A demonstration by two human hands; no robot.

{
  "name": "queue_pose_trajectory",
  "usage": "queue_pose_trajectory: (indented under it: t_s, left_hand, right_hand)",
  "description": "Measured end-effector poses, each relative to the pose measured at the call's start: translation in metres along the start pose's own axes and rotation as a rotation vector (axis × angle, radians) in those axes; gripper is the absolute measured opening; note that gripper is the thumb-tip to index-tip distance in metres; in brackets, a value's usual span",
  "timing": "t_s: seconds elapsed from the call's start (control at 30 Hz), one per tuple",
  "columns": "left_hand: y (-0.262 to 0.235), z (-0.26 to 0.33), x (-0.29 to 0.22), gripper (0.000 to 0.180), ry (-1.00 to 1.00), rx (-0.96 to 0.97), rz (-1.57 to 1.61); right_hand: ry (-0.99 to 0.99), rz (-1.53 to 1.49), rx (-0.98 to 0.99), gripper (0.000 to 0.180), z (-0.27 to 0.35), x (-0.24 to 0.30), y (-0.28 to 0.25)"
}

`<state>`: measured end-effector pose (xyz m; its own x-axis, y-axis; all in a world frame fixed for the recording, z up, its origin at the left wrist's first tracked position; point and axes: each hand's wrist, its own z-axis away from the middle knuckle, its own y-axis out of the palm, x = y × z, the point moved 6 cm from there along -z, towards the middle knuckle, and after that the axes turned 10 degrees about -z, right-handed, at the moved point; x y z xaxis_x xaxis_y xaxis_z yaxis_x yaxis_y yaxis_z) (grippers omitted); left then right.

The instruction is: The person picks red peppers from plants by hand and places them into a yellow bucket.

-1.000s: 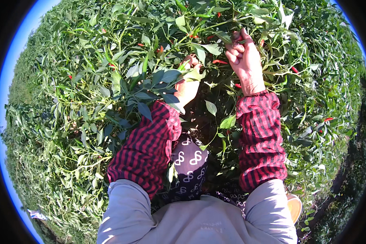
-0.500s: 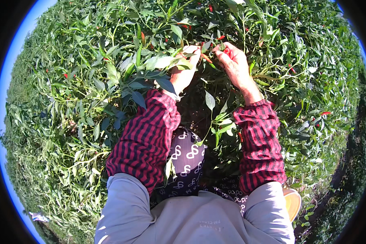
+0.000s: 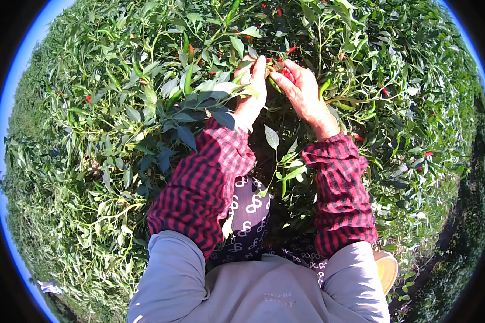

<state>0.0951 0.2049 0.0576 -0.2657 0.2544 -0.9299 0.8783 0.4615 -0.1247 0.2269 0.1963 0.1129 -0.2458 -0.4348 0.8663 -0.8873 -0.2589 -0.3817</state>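
Observation:
Both hands are in among the chili pepper plants [image 3: 161,86], close together at the upper middle. My right hand [image 3: 303,97] is closed around red chili peppers [image 3: 289,74]. Its thumb and forefinger tips meet at a partly green chili pepper [image 3: 275,85]. Just left of it, my left hand [image 3: 253,94] has its thumb up and its fingers curled. Specks of red show at those fingers, but what they hold is not clear. Leaves [image 3: 221,89] cover part of the left hand and wrist.
Green chili peppers [image 3: 188,79] hang left of my hands, and red ones [image 3: 384,90] dot the foliage on the right. A leafy sprig [image 3: 292,168] stands between my forearms. An orange round-rimmed object [image 3: 387,271] sits by my right side. A dark furrow [image 3: 447,242] runs at the far right.
My two hands have come closer together. The right hand has moved left and slightly down to the partly green pepper; the left has shifted a little right, its thumb now upright.

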Motion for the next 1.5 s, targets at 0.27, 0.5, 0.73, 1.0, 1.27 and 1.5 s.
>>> queue_pose_trajectory:
  t_s: [0.27,0.5,0.73,1.0,1.27,1.5]
  left_hand:
    - [-0.005,0.019,-0.013,0.024,0.087,0.120,-0.202]
    - [-0.020,0.028,-0.031,0.033,0.154,0.365,-0.080]
    - [-0.010,0.030,-0.022,0.045,0.056,0.429,-0.180]
    - [-0.036,0.041,-0.011,0.036,0.022,0.456,0.170]
    - [-0.033,0.046,-0.020,0.015,0.122,0.320,0.182]
    - [-0.019,0.054,0.008,0.023,-0.141,0.457,0.124]
  right_hand:
    - [-0.022,0.126,-0.123,0.032,-0.006,-0.013,-0.002]
    - [0.484,-0.843,0.042,0.016,0.008,-0.028,0.015]
    - [0.537,-1.112,-0.282,0.011,0.021,-0.027,0.021]
    - [0.388,-1.120,-0.565,0.012,0.005,-0.067,-0.028]
    - [0.304,-0.280,-0.782,0.021,-0.048,-0.124,-0.021]
    - [0.343,-0.123,-0.592,0.025,-0.055,-0.103,-0.012]
